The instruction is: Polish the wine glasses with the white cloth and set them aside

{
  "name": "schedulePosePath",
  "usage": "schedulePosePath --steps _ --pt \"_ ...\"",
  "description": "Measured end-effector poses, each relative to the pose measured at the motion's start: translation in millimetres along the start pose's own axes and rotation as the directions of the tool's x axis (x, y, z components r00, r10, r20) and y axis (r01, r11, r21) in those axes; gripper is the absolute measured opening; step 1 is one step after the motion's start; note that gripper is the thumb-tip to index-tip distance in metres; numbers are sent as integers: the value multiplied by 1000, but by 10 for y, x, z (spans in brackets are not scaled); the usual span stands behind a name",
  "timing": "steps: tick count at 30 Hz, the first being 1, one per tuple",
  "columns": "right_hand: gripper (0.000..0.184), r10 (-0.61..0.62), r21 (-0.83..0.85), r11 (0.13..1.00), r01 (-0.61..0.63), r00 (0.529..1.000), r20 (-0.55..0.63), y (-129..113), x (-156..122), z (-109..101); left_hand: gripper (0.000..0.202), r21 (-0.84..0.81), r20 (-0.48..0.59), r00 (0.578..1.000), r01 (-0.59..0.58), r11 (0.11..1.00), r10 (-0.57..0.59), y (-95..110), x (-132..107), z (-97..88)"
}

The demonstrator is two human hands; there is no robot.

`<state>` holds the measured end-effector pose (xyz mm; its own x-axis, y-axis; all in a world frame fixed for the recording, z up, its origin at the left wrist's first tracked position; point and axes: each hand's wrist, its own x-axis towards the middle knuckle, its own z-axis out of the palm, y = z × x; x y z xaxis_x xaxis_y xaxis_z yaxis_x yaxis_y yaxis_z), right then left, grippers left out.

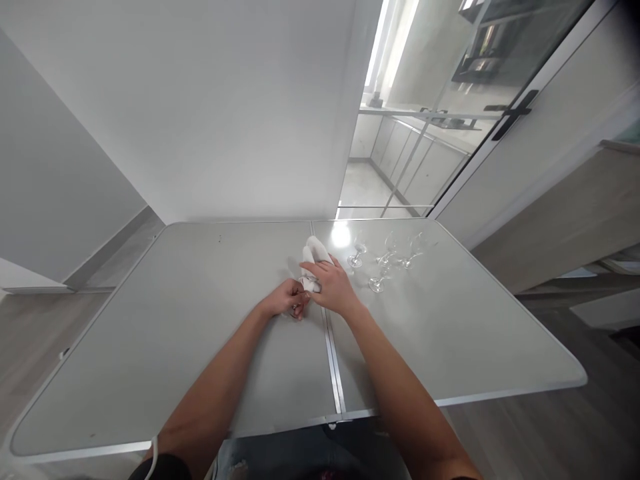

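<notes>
Near the seam of the table, my left hand point(289, 298) is closed on the stem and foot of a clear stemmed glass point(291, 313). A white cloth point(315, 250) is bunched up around the glass's upper part, which it hides. My right hand point(334, 285) is wrapped over that cloth from the right side, fingers pressed against it. Both hands nearly touch each other just above the tabletop.
Several clear stemmed glasses stand to the right of my hands, the nearest glass point(376, 283) close to my right wrist. The pale folding table point(200, 360) has a metal seam point(333, 363). Behind it are a white wall point(240, 113) and a glass door point(425, 133).
</notes>
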<state>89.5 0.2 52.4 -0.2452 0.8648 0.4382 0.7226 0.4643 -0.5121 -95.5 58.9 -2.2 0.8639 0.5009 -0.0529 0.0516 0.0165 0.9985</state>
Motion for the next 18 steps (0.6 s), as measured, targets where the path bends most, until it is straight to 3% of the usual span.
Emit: schedulePosePath --steps 2,4,7,9,13,16,18 --pt "22 117 202 971 -128 991 62 53 16 -48 40 4 62 998 6 1000 -6 21 -3 -10" --pt "22 196 444 861 -249 967 162 100 27 -79 44 14 102 995 0 1000 -2 41 -11 -16" --pt "27 251 737 563 -373 927 278 129 22 -74 48 21 133 991 -11 1000 8 47 -20 -32" --pt "31 298 840 351 -415 899 320 125 7 -36 50 14 141 990 -29 999 26 24 -18 -51" --pt "34 381 929 80 -360 873 305 106 0 83 50 -41 107 991 -77 996 81 -51 0 -89" --pt "43 430 958 -35 -286 861 273 83 27 184 46 -124 27 991 -127 984 131 -87 16 -94" --pt "45 444 964 -66 -256 858 258 50 43 269 48 -175 -44 985 -174 969 169 -91 27 -88"
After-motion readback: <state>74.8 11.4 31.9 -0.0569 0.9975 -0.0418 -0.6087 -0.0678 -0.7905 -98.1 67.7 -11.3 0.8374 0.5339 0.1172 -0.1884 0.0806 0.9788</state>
